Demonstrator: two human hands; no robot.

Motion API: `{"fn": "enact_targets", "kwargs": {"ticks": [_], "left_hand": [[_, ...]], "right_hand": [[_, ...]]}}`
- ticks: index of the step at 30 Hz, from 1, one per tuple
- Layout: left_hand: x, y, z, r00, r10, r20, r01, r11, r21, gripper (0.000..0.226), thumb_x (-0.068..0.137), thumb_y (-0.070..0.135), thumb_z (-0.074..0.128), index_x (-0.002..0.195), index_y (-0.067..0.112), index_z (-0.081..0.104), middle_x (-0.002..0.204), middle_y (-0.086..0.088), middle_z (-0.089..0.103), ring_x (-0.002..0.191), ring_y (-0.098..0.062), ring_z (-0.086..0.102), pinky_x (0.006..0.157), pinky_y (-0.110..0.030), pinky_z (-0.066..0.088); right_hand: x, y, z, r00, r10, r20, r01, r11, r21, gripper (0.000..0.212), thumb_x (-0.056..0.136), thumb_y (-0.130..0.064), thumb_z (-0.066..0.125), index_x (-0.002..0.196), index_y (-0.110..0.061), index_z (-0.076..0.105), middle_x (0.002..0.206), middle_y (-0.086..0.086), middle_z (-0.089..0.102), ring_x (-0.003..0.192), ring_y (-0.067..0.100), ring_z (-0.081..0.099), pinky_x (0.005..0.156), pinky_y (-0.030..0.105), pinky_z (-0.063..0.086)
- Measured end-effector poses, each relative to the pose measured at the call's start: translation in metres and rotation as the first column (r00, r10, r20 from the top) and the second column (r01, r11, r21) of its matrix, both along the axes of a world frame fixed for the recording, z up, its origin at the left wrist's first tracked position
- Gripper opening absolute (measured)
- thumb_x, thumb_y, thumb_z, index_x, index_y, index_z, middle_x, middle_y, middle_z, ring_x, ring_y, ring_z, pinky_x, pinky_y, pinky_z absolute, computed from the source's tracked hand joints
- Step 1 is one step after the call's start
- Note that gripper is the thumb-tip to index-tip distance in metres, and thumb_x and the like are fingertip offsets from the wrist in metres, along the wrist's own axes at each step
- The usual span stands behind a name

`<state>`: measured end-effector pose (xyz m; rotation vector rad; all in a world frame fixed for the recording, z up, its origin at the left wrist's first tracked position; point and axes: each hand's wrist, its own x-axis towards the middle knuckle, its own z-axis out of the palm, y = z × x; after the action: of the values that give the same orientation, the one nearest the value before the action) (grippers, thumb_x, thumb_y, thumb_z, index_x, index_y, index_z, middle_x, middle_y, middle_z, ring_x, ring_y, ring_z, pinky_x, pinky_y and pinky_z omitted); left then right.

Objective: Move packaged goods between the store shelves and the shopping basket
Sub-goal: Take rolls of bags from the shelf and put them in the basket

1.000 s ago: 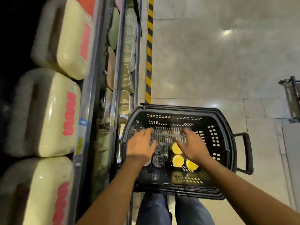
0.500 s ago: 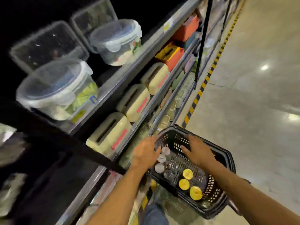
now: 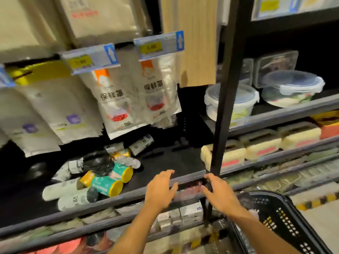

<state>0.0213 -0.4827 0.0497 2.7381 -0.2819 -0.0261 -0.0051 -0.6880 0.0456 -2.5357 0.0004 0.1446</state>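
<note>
Both hands are empty, fingers loosely spread: the left hand [image 3: 161, 189] over the shelf lip [image 3: 110, 199], the right hand [image 3: 218, 193] beside the black post [image 3: 226, 107]. The teal rolls [image 3: 102, 183] lie heaped on that shelf, left of the hands; they look light, firm and likely to roll, best gripped round the middle. Hanging packets [image 3: 156, 92] crowd above; the basket [image 3: 286, 226] sits low right.

Basket [image 3: 286, 222] cut off at bottom-right edge; price tags [image 3: 150, 47] blurred, unreadable; lowest-shelf goods [image 3: 64, 242] indistinct.
</note>
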Motion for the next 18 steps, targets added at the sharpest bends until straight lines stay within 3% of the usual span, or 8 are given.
{"fn": "enact_targets", "kwargs": {"ticks": [6, 11, 14, 18], "left_hand": [[0.017, 0.117, -0.001, 0.947, 0.319, 0.025, -0.316, 0.944, -0.098, 0.049, 0.095, 0.042, 0.048, 0.14, 0.025, 0.04, 0.138, 0.003, 0.049, 0.121, -0.016, 0.05, 0.093, -0.031, 0.043], [0.042, 0.207, -0.01, 0.804, 0.594, -0.023, -0.579, 0.773, -0.257, 0.048, 0.086, 0.032, 0.065, 0.129, 0.014, 0.052, 0.128, -0.007, 0.058, 0.119, -0.026, 0.053, 0.091, -0.035, 0.043], [0.065, 0.255, -0.02, 0.724, 0.686, -0.08, -0.669, 0.667, -0.329, 0.059, 0.08, 0.029, 0.073, 0.129, 0.006, 0.05, 0.128, -0.017, 0.055, 0.119, -0.033, 0.05, 0.095, -0.039, 0.042], [0.098, 0.291, -0.035, 0.749, 0.646, -0.149, -0.647, 0.661, -0.381, 0.079, 0.069, 0.032, 0.083, 0.133, 0.005, 0.046, 0.131, -0.015, 0.053, 0.125, -0.035, 0.046, 0.098, -0.045, 0.043]], "right_hand": [[0.061, 0.094, -0.001, 0.982, 0.189, 0.017, -0.189, 0.981, -0.041, 0.048, 0.097, -0.039, 0.046, 0.139, -0.019, 0.036, 0.136, -0.001, 0.049, 0.122, 0.015, 0.049, 0.094, 0.027, 0.04], [0.12, 0.175, -0.009, 0.976, 0.218, -0.014, -0.218, 0.976, 0.022, 0.049, 0.094, -0.039, 0.052, 0.136, -0.016, 0.04, 0.134, 0.004, 0.051, 0.114, 0.019, 0.055, 0.09, 0.029, 0.043], [0.155, 0.222, -0.021, 0.987, 0.122, -0.1, -0.105, 0.982, 0.155, 0.052, 0.092, -0.038, 0.056, 0.135, -0.012, 0.043, 0.132, 0.009, 0.054, 0.119, 0.024, 0.052, 0.083, 0.027, 0.038], [0.186, 0.273, -0.046, 0.957, -0.06, -0.285, 0.144, 0.948, 0.283, 0.058, 0.091, -0.04, 0.056, 0.136, -0.006, 0.041, 0.128, 0.018, 0.055, 0.119, 0.032, 0.051, 0.091, 0.035, 0.041]]}}
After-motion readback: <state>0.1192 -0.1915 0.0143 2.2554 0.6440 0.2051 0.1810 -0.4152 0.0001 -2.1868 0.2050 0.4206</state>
